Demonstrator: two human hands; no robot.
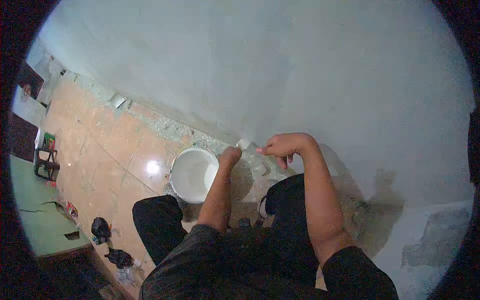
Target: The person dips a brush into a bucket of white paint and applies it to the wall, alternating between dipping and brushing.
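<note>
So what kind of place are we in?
Probably a room being replastered or repainted: the wall is patchy, crumbly debris lies along its foot, and a white bucket stands on the floor tiles.

Room under renovation, patchy plastered wall (320, 65), debris (165, 125) along tiled floor (107, 150)

Tiled floor (112, 155) under white bucket (192, 176).

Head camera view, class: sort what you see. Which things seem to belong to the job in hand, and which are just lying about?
Likely in the job:
- white bucket beside the left hand
- pale wall
- small pale thing between the hands, too blurred to name

Seemingly just lying about:
- black bags
- rubble along the wall's foot
</note>
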